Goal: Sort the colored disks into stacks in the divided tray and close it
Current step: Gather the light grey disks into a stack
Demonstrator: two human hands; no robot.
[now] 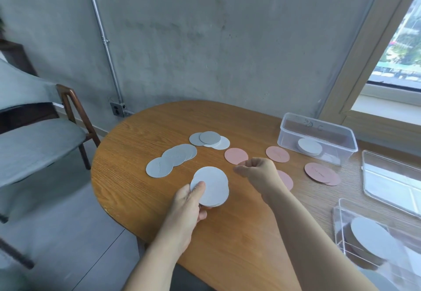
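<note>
Left hand point(190, 204) has the stack of white disks point(211, 188): thumb flat on top, fingers curled underneath, held over the middle of the wooden table point(148, 211). Right hand point(258, 170) hovers at two o'clock from that stack, fingers bunched and curled inward (it's blurred there, so I cannot tell whether anything is pinched between them). Just off its fingertips, at eleven o'clock, lies a pink disk point(236, 155). A second pink disk point(277, 154) sits at one o'clock of the hand, and a half-hidden pink disk point(286, 180) peeks out beside the wrist at four o'clock. Further right, at three o'clock, is an overlapping pink pair point(321, 173). From the white stack, the grey fan point(173, 160) spreads at ten o'clock and a mixed grey-and-white pile point(209, 140) lies at twelve. At the table's two o'clock edge stands a clear tub point(319, 131) with a white stack inside point(309, 146). A clear lid point(391, 183) lies flat at three o'clock. The clear tray point(341, 227) at four o'clock is open, a white disk point(369, 236) lying on darker ones.
</note>
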